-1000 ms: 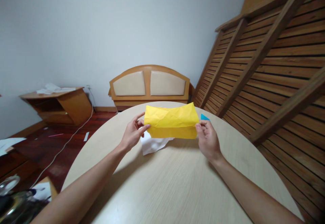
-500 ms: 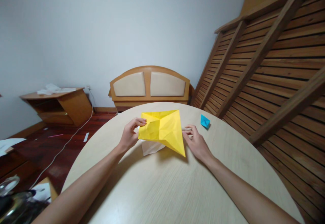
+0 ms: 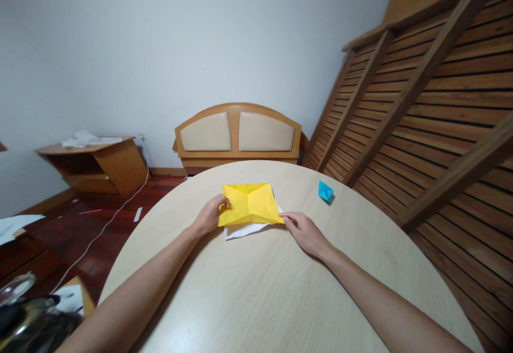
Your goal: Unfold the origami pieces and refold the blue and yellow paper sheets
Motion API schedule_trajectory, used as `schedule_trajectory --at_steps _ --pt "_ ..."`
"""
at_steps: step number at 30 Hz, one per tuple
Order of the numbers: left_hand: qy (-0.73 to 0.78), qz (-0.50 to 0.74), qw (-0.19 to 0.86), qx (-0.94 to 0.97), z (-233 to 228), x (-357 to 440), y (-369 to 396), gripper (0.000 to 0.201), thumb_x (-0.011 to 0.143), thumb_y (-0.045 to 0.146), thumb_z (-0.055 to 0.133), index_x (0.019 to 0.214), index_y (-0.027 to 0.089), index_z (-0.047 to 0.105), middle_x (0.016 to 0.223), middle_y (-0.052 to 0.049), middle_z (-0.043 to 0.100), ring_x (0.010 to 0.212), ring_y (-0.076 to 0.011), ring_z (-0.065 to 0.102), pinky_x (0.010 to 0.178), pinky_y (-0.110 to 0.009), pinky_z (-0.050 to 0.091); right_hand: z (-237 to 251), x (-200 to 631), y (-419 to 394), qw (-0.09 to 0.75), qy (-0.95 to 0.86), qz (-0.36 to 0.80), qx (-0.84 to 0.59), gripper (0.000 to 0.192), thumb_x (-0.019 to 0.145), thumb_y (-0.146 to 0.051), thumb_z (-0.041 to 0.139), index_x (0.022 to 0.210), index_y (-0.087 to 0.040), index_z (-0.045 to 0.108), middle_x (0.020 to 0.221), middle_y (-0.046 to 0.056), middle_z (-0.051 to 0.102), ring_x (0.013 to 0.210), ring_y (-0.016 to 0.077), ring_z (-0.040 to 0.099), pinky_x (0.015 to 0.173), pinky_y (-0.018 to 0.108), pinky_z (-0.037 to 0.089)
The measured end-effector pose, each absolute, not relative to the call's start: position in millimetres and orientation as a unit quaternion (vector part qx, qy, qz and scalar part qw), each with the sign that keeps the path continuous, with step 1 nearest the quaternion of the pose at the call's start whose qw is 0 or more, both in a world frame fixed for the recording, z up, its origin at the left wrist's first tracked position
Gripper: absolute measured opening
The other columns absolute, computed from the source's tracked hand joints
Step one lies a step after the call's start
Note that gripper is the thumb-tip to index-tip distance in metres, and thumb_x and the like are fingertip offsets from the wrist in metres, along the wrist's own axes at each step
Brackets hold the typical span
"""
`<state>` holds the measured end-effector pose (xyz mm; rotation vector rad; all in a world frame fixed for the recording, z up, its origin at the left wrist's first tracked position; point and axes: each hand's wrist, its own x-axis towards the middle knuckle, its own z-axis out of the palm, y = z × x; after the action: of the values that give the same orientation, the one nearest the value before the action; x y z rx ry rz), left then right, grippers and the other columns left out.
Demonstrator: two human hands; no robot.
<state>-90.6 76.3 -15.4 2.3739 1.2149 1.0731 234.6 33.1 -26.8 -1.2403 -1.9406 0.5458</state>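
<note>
A creased sheet of yellow paper (image 3: 250, 203) is held low over the table, its near and far edges folded inward. My left hand (image 3: 210, 213) pinches its left edge between thumb and fingers. At the near right corner, my right hand (image 3: 303, 231) grips the paper with thumb and fingertips. Beneath the yellow paper lies a white sheet (image 3: 243, 230), mostly covered, with its near edge and a bit of its right side showing.
A small blue folded paper piece (image 3: 326, 192) sits on the round table (image 3: 256, 299), to the right. Beyond the table stands a padded headboard (image 3: 236, 131). A wooden slatted frame (image 3: 420, 91) leans at the right. Papers lie on a low cabinet (image 3: 120, 166) at the left.
The yellow paper has come down lower and flatter, and its near right corner no longer flares toward me. My right hand has moved slightly down and left onto that corner.
</note>
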Motion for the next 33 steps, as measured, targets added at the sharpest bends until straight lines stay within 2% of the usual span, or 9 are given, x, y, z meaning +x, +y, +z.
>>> schedule_trajectory --at_steps 5,8,11,13,16,19,26,30,33 --pt "0.413 0.32 0.142 0.841 -15 -90 74 0.011 0.074 0.018 0.061 0.084 0.019 0.056 0.095 -0.007 0.063 0.089 -0.0219 0.057 0.082 -0.033 0.046 -19 235 29 0.394 -0.712 0.318 -0.486 0.043 0.096 -0.048 0.043 0.096 -0.019 0.075 0.089 0.005 0.075 0.091 0.0256 0.068 0.088 0.041 0.051" --pt "0.387 0.297 0.15 0.86 -17 -88 74 0.01 0.076 0.016 0.061 0.085 0.019 0.06 0.1 -0.008 0.064 0.094 -0.023 0.058 0.086 -0.035 0.047 -18 234 28 0.403 -0.682 0.366 -0.489 0.042 0.092 -0.051 0.048 0.094 -0.017 0.074 0.09 0.007 0.075 0.087 0.0257 0.069 0.081 0.039 0.053" --pt "0.362 0.276 0.165 0.875 -18 -88 74 0.012 0.077 0.014 0.062 0.087 0.019 0.064 0.107 -0.009 0.066 0.101 -0.024 0.06 0.091 -0.036 0.048 -18 234 26 0.407 -0.659 0.387 -0.5 0.029 0.085 -0.042 0.061 0.095 -0.017 0.07 0.09 0.009 0.076 0.085 0.0249 0.071 0.075 0.035 0.054" --pt "0.35 0.261 0.173 0.883 -16 -89 74 0.015 0.079 0.013 0.06 0.09 0.02 0.067 0.111 -0.01 0.067 0.104 -0.0239 0.061 0.094 -0.036 0.048 -18 235 24 0.398 -0.654 0.39 -0.512 0.024 0.083 -0.034 0.064 0.099 -0.017 0.066 0.084 0.007 0.076 0.077 0.022 0.071 0.067 0.031 0.053" --pt "0.34 0.242 0.173 0.892 -13 -90 71 0.023 0.083 0.013 0.056 0.098 0.022 0.072 0.115 -0.009 0.068 0.108 -0.0236 0.063 0.098 -0.037 0.048 -20 235 24 0.388 -0.641 0.414 -0.518 0.025 0.085 -0.028 0.061 0.107 -0.017 0.059 0.078 0.004 0.075 0.062 0.017 0.067 0.057 0.027 0.049" --pt "0.336 0.224 0.161 0.9 -13 -91 69 0.036 0.083 0.009 0.053 0.108 0.025 0.073 0.124 -0.008 0.066 0.116 -0.0234 0.061 0.104 -0.038 0.045 -24 235 27 0.401 -0.614 0.443 -0.517 0.024 0.09 -0.028 0.055 0.11 -0.017 0.056 0.081 0.006 0.075 0.06 0.0149 0.066 0.057 0.027 0.049" --pt "0.329 0.222 0.148 0.906 -24 -88 72 0.049 0.082 0.004 0.051 0.121 0.026 0.069 0.135 -0.008 0.06 0.128 -0.0246 0.053 0.113 -0.043 0.038 -24 238 31 0.389 -0.617 0.4 -0.555 0.021 0.088 -0.034 0.06 0.099 -0.017 0.063 0.082 0.007 0.076 0.047 0.0126 0.059 0.047 0.024 0.043" --pt "0.336 0.176 0.125 0.917 -20 -84 69 0.051 0.083 0.005 0.049 0.13 0.021 0.063 0.141 -0.01 0.055 0.133 -0.0242 0.048 0.115 -0.042 0.036 -19 239 30 0.348 -0.627 0.367 -0.592 0.015 0.09 -0.028 0.056 0.091 -0.015 0.064 0.077 0.006 0.076 0.045 0.0104 0.058 0.045 0.021 0.04" --pt "0.344 0.141 0.118 0.921 -14 -81 64 0.05 0.086 0.008 0.049 0.134 0.021 0.06 0.144 -0.011 0.052 0.132 -0.0245 0.049 0.114 -0.04 0.037 -15 238 29 0.326 -0.637 0.358 -0.6 0.019 0.091 -0.026 0.052 0.081 -0.015 0.064 0.076 0.006 0.075 0.043 0.0092 0.055 0.044 0.02 0.038"
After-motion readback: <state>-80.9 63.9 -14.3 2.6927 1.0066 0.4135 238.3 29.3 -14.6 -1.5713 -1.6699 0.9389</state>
